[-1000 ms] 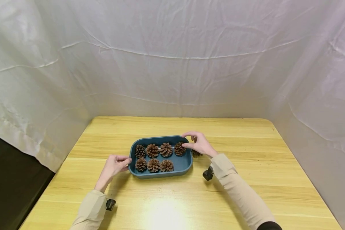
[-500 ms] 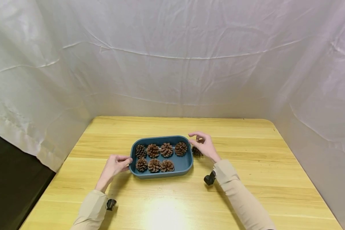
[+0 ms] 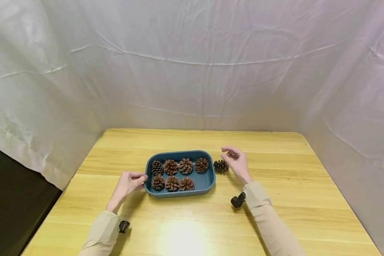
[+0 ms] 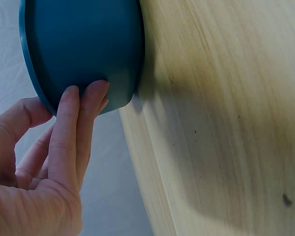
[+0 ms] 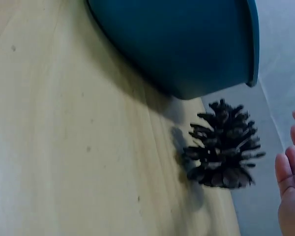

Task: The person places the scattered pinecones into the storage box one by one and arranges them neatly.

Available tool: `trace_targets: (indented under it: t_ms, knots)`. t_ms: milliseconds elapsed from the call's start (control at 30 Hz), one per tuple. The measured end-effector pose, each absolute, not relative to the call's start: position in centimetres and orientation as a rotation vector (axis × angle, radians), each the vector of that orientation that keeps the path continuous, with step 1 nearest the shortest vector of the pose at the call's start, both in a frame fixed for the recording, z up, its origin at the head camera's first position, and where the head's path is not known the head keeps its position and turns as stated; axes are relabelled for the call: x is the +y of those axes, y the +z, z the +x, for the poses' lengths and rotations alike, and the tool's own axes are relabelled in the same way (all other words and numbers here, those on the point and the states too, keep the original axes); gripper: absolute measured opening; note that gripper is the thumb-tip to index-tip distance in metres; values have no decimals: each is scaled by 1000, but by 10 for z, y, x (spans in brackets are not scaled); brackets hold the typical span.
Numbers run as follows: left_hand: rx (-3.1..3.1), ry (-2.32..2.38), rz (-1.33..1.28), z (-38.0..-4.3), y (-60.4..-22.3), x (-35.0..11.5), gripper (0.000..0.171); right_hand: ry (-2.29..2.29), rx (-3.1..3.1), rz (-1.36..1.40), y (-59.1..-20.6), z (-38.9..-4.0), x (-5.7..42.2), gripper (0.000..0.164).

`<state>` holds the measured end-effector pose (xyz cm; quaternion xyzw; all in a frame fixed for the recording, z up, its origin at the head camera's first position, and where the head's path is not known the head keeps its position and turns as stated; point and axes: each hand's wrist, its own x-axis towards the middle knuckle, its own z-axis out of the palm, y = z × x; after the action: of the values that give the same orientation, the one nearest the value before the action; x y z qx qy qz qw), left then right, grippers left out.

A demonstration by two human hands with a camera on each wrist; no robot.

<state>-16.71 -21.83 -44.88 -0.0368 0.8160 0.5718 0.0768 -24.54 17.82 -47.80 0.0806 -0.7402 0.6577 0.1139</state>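
A dark blue oval tray (image 3: pixel 179 194) holds several brown pine cones (image 3: pixel 171 184) in two rows, with bare floor at its front right corner. My left hand (image 3: pixel 126 184) pinches the tray's left end; in the left wrist view, the thumb is at the rim and straight fingers (image 4: pixel 64 132) lie against the outer wall. Just beyond the tray's right end, a darker pine cone (image 3: pixel 221 166) lies on the table. My right hand (image 3: pixel 238 164) is beside that cone, thumb and fingers apart with nothing between them; its fingertips appear at the right wrist view's edge.
The light wooden table (image 3: pixel 291 177) extends around the tray on all sides. Pale fabric (image 3: pixel 192 89) hangs behind and beside it. A black surface (image 3: pixel 12 199) lies beyond the table's left edge.
My right hand has left the back right cone inside the tray and moved rightward past the rim, uncovering the loose cone outside. The left hand stays on the tray.
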Motion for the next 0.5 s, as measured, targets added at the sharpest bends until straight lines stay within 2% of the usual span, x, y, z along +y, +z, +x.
trace_targets:
  t_ms: [500]
  knots:
    - [2420, 1734, -133, -167, -450, -218, 33, 1899, -2282, 202, -491, -242, 200, 34]
